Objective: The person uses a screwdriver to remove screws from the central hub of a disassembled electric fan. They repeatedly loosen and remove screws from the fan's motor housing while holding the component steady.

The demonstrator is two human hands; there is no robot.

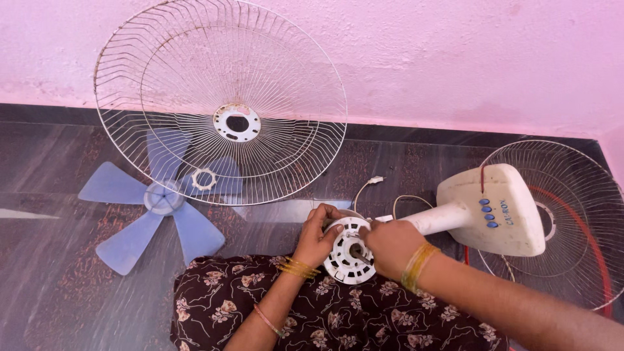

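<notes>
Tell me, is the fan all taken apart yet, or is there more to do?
Partly. One wire guard is off, leaning on the pink wall, and the blue blade lies on the floor. The left hand and right hand both hold the white motor housing, still joined to the stand. A second guard lies behind the base.

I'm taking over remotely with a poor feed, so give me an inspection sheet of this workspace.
Surface: dark glossy floor, reflective.
Job's things: white fan motor head over the lap, on a white base lying on its side.
Clutter: wire guard leaning on wall; blue blade and small ring on floor; second guard behind the base.
Hands: left hand and right hand both on the motor head.
Cables: white cord with plug.
Surroundings: pink wall.
</notes>
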